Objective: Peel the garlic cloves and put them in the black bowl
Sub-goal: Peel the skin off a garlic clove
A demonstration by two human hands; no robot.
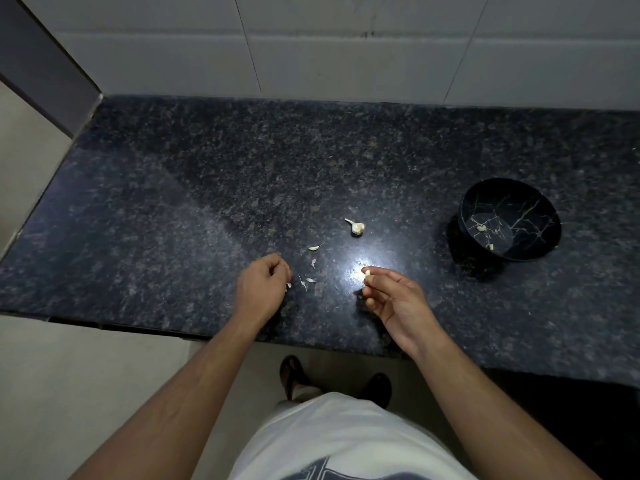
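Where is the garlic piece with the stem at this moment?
In the head view, the stemmed garlic piece lies on the granite counter near the middle, beyond both hands, left of the black bowl.

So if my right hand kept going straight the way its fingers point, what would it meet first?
Probably nothing but bare countertop. The right hand, pinching a clove, points up-left, passing right of the garlic piece; depth is unclear.

A dark speckled granite counter (207, 188) meets a white tiled wall (346, 46); below, pale floor (86, 375) and two dark sandals (292, 374).
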